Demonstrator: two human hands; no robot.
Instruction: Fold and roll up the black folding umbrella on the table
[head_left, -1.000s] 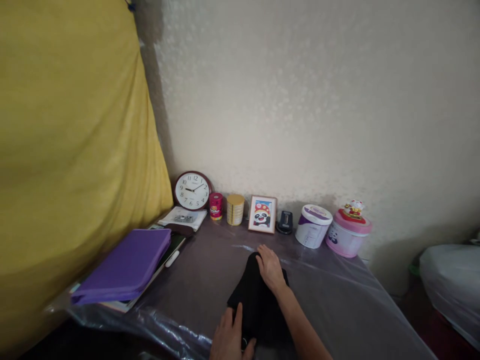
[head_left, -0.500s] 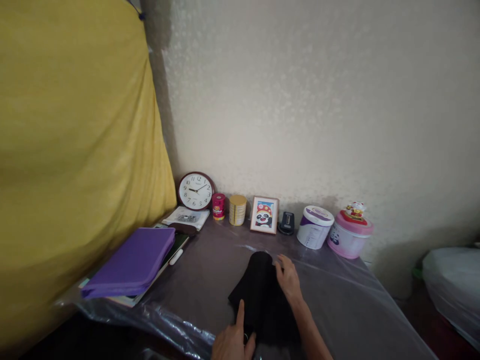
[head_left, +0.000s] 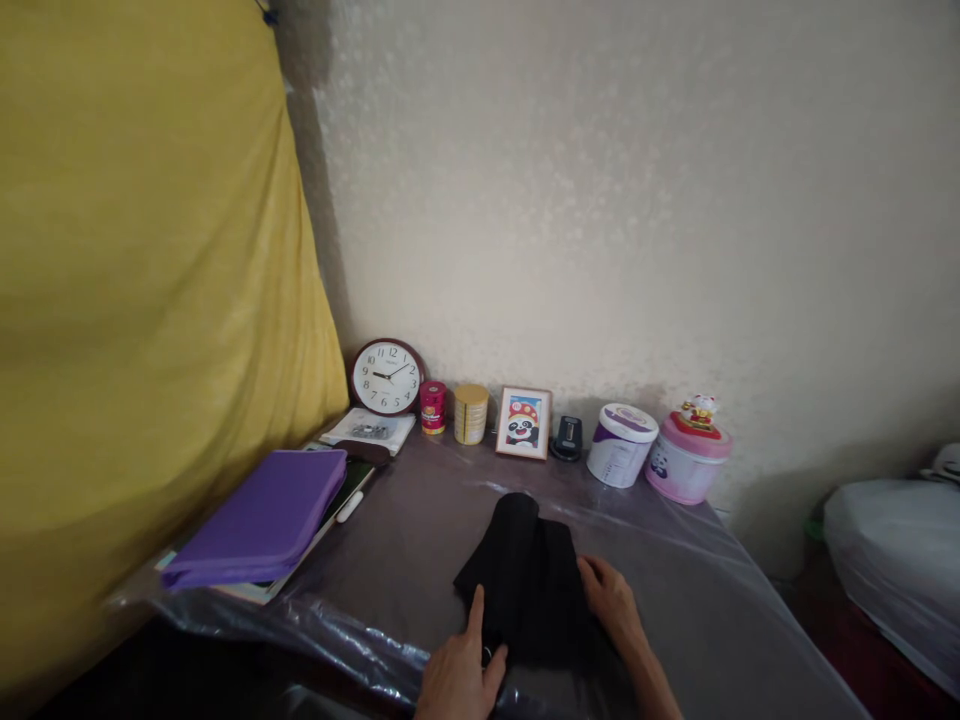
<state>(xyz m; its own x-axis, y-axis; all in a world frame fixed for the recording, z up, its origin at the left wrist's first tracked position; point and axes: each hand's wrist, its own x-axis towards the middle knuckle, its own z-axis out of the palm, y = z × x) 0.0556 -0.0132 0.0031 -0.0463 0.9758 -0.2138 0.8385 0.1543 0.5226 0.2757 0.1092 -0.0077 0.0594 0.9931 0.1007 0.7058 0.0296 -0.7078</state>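
Observation:
A black cloth (head_left: 551,590) lies on the table near its front edge, with a rounded, rolled-looking fold along its left part. My left hand (head_left: 461,665) rests at the near left of this cloth. Its index finger is stretched forward onto the fabric and its thumb stands apart; a small shiny curved thing shows between them, and the other fingers are hidden. At the right side of the cloth, my right hand (head_left: 611,600) is closed, thumb and fingers at the fabric's edge.
Purple folder (head_left: 255,520) and books lie left, beside a white marker (head_left: 349,507). Along the wall stand a clock (head_left: 388,377), red tin (head_left: 433,408), yellow tin (head_left: 471,414), panda picture frame (head_left: 523,423), black device (head_left: 568,438), white tub (head_left: 621,446) and pink tub (head_left: 686,460). Plastic covers the table (head_left: 420,530).
My right hand has moved from the far top of the cloth down and right to its side edge. More of the cloth's right part now shows. My left hand stays nearly in place.

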